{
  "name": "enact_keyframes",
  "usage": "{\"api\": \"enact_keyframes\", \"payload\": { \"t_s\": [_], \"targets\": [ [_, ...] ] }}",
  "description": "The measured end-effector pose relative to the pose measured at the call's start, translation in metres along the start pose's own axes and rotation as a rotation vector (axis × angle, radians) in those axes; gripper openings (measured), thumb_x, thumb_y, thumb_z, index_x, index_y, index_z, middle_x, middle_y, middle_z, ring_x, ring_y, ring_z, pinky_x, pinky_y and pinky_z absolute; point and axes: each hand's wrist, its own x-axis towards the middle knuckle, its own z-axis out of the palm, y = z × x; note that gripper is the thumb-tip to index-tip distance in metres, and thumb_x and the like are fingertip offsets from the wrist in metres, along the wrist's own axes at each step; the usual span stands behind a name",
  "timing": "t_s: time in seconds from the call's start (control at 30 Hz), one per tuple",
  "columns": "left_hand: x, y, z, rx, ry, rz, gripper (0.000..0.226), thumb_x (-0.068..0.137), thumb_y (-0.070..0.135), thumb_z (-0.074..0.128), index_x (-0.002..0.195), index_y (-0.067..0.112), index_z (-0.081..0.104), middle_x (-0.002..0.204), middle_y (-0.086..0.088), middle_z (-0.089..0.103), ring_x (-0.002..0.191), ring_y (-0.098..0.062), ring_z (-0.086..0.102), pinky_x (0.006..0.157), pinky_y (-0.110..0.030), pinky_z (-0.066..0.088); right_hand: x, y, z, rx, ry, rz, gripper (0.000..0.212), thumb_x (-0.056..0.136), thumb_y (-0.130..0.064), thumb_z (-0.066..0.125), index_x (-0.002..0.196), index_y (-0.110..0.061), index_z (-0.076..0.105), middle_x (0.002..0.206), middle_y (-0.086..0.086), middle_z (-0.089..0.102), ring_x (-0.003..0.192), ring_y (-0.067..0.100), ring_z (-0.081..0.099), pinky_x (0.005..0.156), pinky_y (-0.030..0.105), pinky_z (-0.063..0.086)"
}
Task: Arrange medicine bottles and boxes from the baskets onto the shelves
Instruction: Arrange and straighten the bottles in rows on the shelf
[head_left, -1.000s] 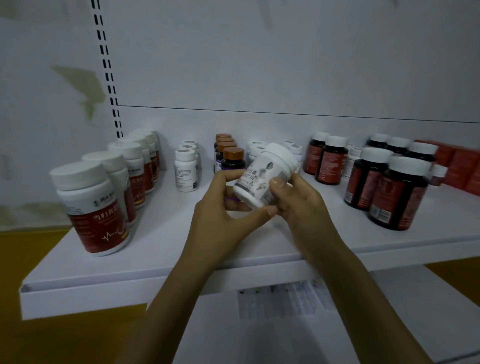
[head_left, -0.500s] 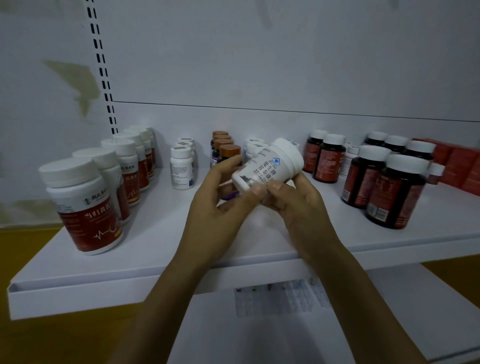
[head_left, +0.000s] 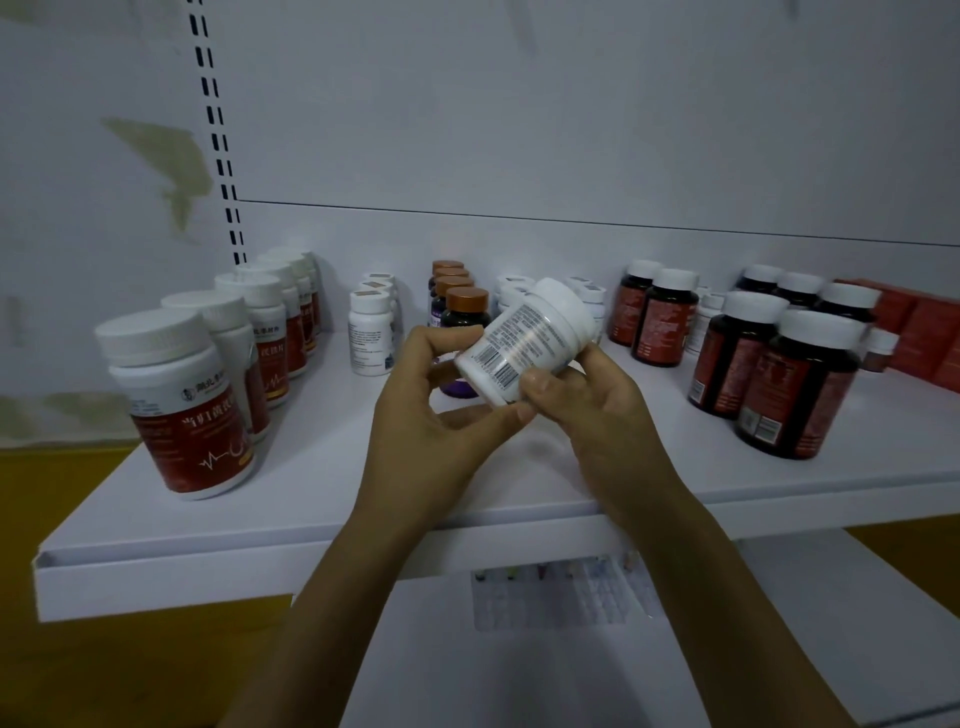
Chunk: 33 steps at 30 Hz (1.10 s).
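Note:
A white medicine bottle (head_left: 524, 343) with a white cap is tilted in the air above the white shelf (head_left: 311, 499), its cap pointing up and right and its barcode side facing me. My left hand (head_left: 431, 410) holds its lower end with thumb and fingers curled around it. My right hand (head_left: 587, 405) grips it from the right, thumb pressed near the bottom. Both hands hover over the shelf's middle, in front of the rows of bottles.
On the left stands a row of white bottles with red labels (head_left: 182, 405). Small white bottles (head_left: 370, 332) and amber-capped dark bottles (head_left: 465, 306) stand behind my hands. Dark bottles with white caps (head_left: 800, 384) and red boxes (head_left: 919, 332) fill the right. A lower shelf (head_left: 519, 675) lies below.
The bottle has been turned in my hands: the picture label side gave way to the fine print and barcode side. Both hands stayed over the shelf's middle.

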Motion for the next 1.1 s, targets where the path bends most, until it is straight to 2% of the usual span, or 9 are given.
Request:
{"api": "enact_keyframes", "payload": {
  "t_s": [0.13,0.23,0.37,0.57,0.67,0.73,0.83,0.93,1.1],
  "targets": [
    [0.0012,0.0042,0.0018,-0.084,-0.032,-0.053,0.061,0.065,0.034,0.077,0.118,0.030,0.047,0.120,0.015,0.057,0.105,-0.007,0.062,0.077,-0.019,0.056,0.0000,0.0018,-0.0017,0.036,0.026,-0.017,0.046,0.069,-0.022,0.064,0.114,-0.022,0.054,0.098,-0.011,0.074,0.101,0.008,0.068,0.079,0.020,0.054],
    [0.0037,0.0032,0.0017,-0.153,-0.077,-0.132,0.055,0.079,0.046,0.067,0.126,0.024,0.050,0.124,0.005,0.060,0.107,-0.014,0.063,0.081,-0.027,0.057,0.0005,0.0046,-0.0034,0.033,0.054,-0.018,0.041,0.075,-0.013,0.063,0.114,-0.023,0.054,0.096,-0.014,0.074,0.099,0.005,0.068,0.076,0.016,0.053],
    [0.0039,0.0021,0.0003,-0.177,-0.022,-0.120,0.056,0.070,0.038,0.062,0.120,0.016,0.053,0.122,0.001,0.061,0.103,-0.017,0.066,0.077,-0.028,0.058,0.0017,0.0060,-0.0033,-0.012,0.048,-0.025,0.035,0.088,-0.002,0.057,0.114,-0.024,0.053,0.095,-0.019,0.072,0.097,-0.001,0.067,0.073,0.012,0.051],
    [0.0009,-0.0001,0.0026,-0.111,-0.007,-0.055,0.045,0.074,0.012,0.075,0.101,0.030,0.045,0.110,0.025,0.053,0.100,0.003,0.062,0.074,-0.012,0.053,0.0007,0.0046,-0.0013,-0.059,0.022,-0.025,0.033,0.085,-0.010,0.060,0.114,-0.024,0.055,0.095,-0.020,0.073,0.097,-0.003,0.066,0.073,0.011,0.050],
    [0.0005,-0.0025,0.0034,-0.038,-0.003,-0.021,0.048,0.073,0.016,0.077,0.102,0.033,0.042,0.110,0.026,0.051,0.105,-0.002,0.060,0.082,-0.016,0.053,-0.0001,0.0044,0.0002,-0.057,0.014,-0.018,0.054,0.073,-0.020,0.064,0.125,-0.016,0.051,0.094,-0.019,0.073,0.096,-0.002,0.067,0.071,0.011,0.051],
    [0.0003,-0.0030,0.0033,-0.016,-0.008,-0.008,0.049,0.072,0.018,0.078,0.102,0.034,0.042,0.111,0.025,0.051,0.104,-0.003,0.060,0.082,-0.016,0.053,-0.0004,0.0049,0.0008,-0.058,0.012,-0.008,0.061,0.071,-0.020,0.066,0.130,-0.013,0.049,0.096,-0.015,0.073,0.097,0.001,0.068,0.071,0.013,0.052],
    [0.0011,-0.0032,0.0028,-0.018,-0.023,-0.021,0.049,0.070,0.017,0.079,0.099,0.033,0.044,0.110,0.024,0.053,0.102,-0.003,0.061,0.081,-0.016,0.054,-0.0009,0.0041,0.0013,-0.062,0.022,-0.007,0.053,0.077,-0.016,0.065,0.128,-0.014,0.050,0.094,-0.017,0.073,0.094,0.000,0.068,0.070,0.012,0.052],
    [0.0013,-0.0012,0.0024,-0.075,-0.035,-0.047,0.043,0.070,0.019,0.078,0.099,0.029,0.048,0.112,0.020,0.058,0.098,-0.004,0.064,0.078,-0.017,0.054,-0.0024,0.0041,0.0010,-0.078,0.057,-0.047,0.056,0.075,-0.025,0.062,0.129,-0.017,0.048,0.090,-0.021,0.073,0.094,-0.002,0.068,0.071,0.012,0.052],
    [0.0028,0.0001,0.0023,-0.158,0.004,-0.104,0.044,0.065,0.039,0.067,0.100,0.015,0.055,0.110,0.003,0.067,0.091,-0.007,0.069,0.077,-0.023,0.057,-0.0022,0.0040,0.0011,-0.129,0.142,-0.117,0.065,0.078,-0.039,0.056,0.137,-0.013,0.047,0.099,-0.020,0.072,0.101,0.006,0.067,0.087,0.026,0.055]
  ]
}}
